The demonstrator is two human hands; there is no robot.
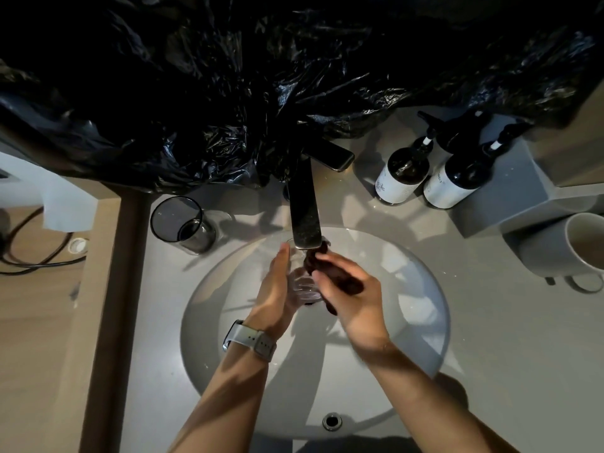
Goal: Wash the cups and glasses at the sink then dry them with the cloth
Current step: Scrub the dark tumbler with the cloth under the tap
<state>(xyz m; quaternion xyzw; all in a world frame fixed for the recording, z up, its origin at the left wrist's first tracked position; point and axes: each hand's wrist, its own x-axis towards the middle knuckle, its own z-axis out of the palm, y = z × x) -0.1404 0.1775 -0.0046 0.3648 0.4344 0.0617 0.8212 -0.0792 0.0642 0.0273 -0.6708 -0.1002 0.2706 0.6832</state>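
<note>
The clear glass point(302, 286) is sitting between both hands over the middle of the sink point(425, 322), right under the tip of the faucet point(305, 210). It's see-through and half hidden, so I can't make out whether water is actually running.

The left hand point(277, 286) is bracing the glass from the side with fingers pretty much straight, flat against the wall rather than wrapping it. The right hand point(351, 289) is gripping a dark cloth point(330, 276), fingers curled around it, and pressing it against the glass near the rim.

If I were doing this bit, I'd be curling the left fingers round the glass more. A flat palm on wet glass is asking for a slip, and that basin looks hard. I'd also be turning the glass with the left hand while the cloth hand is staying put, so the whole rim is getting wiped. Keeping it low in the bowl would help too, and clear of the faucet tip, since a knock there could chip the rim.

Further out, a dark tinted glass point(181, 223) is standing on the counter to the left of the faucet, and a white mug point(568, 246) is lying on its side at the right edge, both probably waiting their turn. Two pump bottles point(425, 171) are standing behind the basin on the right.
</note>
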